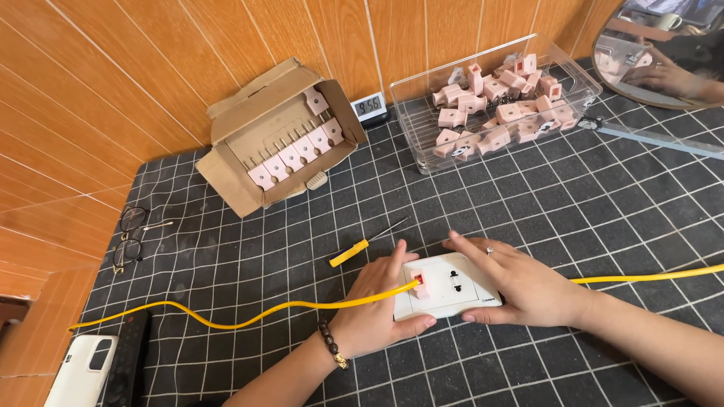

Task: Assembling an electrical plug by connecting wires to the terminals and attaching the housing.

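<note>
1. Left hand (375, 305) lay over the near-left corner of the white socket plate (446, 286), fingers curled around its edge and the index finger stretched along the top toward the pink plug (421, 283); we read it as closed on the plate, not gripping hard.
2. Our right hand (520, 283) rested flat against the plate's right side, fingers together and spread over the far edge, thumb at the near edge, so the plate sat clamped between both hands on the black grid mat (528, 196).
3. We judged the plate light, rigid and smooth-faced, likely to slide on the mat unless pinned; its edges and corners looked the safest places to hold, clear of the 2 openings.
4. The pink plug sat in the left opening, small and hard; we judged it best pinched by its body.
5. A yellow cable (249, 315) ran across the left hand and another stretch left to the right; it looked springy enough to tug the plate.
6. Nearby lay a yellow-handled screwdriver (360, 246), a cardboard box (279, 136) with a row of pink plugs, a clear bin (494, 102) heaped with more, eyeglasses (130, 237) and a small clock (369, 106).
</note>
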